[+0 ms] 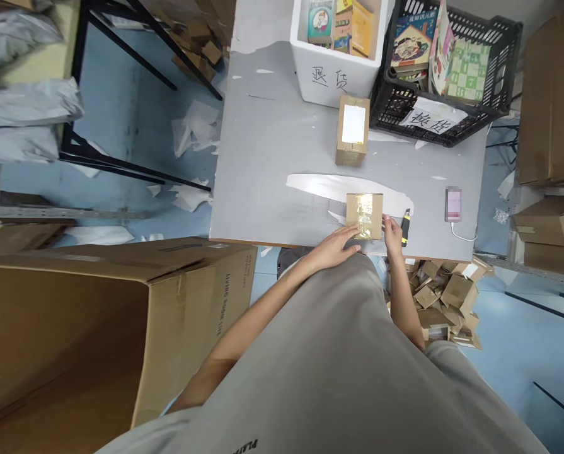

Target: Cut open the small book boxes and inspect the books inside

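Observation:
A small cardboard box (365, 216) with shiny clear tape across its top lies near the front edge of the grey table (263, 151). My left hand (336, 248) rests against the box's lower left corner, fingers stretched out. At the box's right side is my right hand (392, 234), its fingers loosely bent beside the box edge; whether it pinches anything is too small to tell. Just right of that hand lies a black and yellow utility knife (405, 228). Farther back stands a taller cardboard box (352, 131) with a white label.
A white bin (336, 79) and a black crate (452, 120), both with books, stand at the back. A phone (453, 205) with a cable lies at right. A big open carton (191, 328) stands front left; cardboard boxes (459, 293) are piled below the table's right front.

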A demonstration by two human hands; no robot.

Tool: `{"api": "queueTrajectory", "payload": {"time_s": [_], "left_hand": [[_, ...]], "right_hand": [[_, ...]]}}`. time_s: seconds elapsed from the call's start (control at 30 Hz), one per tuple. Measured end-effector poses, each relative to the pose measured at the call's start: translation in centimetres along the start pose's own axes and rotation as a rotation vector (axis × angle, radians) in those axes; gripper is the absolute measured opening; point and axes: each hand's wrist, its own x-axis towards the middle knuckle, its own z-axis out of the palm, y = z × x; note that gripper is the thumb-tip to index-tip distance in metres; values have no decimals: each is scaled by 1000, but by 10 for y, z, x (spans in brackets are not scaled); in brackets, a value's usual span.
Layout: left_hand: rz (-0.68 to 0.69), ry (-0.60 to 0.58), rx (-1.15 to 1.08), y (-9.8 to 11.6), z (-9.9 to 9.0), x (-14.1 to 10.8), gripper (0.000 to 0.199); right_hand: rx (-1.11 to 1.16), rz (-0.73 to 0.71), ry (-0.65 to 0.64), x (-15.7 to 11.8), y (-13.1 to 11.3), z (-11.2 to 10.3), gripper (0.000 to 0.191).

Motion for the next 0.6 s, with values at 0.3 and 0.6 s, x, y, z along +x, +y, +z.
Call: {"api": "queueTrajectory", "payload": {"time_s": [0.3, 0.6], "left_hand": [[-115, 200, -247, -13, 6, 6, 45], [-228, 253, -302, -40, 8, 11, 44]], "right_hand": [[-487, -277, 111, -27, -61, 20, 91], [-475, -157, 67, -26, -73, 49, 105]]}}
